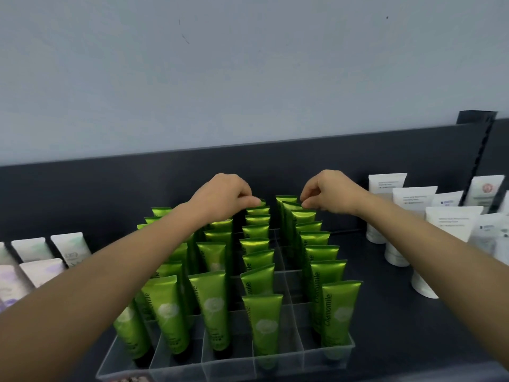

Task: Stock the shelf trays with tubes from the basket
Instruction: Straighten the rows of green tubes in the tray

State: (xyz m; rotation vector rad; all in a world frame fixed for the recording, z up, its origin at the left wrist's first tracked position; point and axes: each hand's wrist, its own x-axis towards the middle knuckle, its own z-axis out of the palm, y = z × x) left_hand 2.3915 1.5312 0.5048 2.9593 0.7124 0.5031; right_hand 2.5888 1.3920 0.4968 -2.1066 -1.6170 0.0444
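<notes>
Under both hands, tubes [209, 299]: green, marked "Chamomile", standing cap-down with crimps up, in rows that run from the near edge away to the fingertips.
Tray [228, 362]: clear, with clear dividers. It holds the tubes and sits on the shelf between the forearms, its far end beneath the hands.
Left hand [223, 197]: knuckles up and fingers curled down. Thumb and fingertips pinch the crimp of the back tube [263, 202], at the far end of a middle row.
Right hand [330, 193]: knuckles up and fingers curled. The fingertips are closed on the crimp of the right tube [293, 205], near the far end of the rightmost row. Whether that tube is second or third from the back is hard to tell.
Hands together: level with each other and apart, with the far end of the tray under the gap between them.
Forearms: bare, reaching in from the lower corners. The left one crosses over the leftmost rows.
White tubes [451, 224]: right of the right hand, beyond that forearm, standing cap-down on the shelf near the tray.
Pale tubes [41, 268]: left of the left forearm, with lilac and green prints.
Shelf [385, 312]: dark, under the tray and all the tubes.
Back panel [110, 183]: dark, upright just beyond the hands.
Wall [248, 78]: grey-blue, above the panel.
Upright [480, 150]: dark slotted post, far right, above the white tubes.
</notes>
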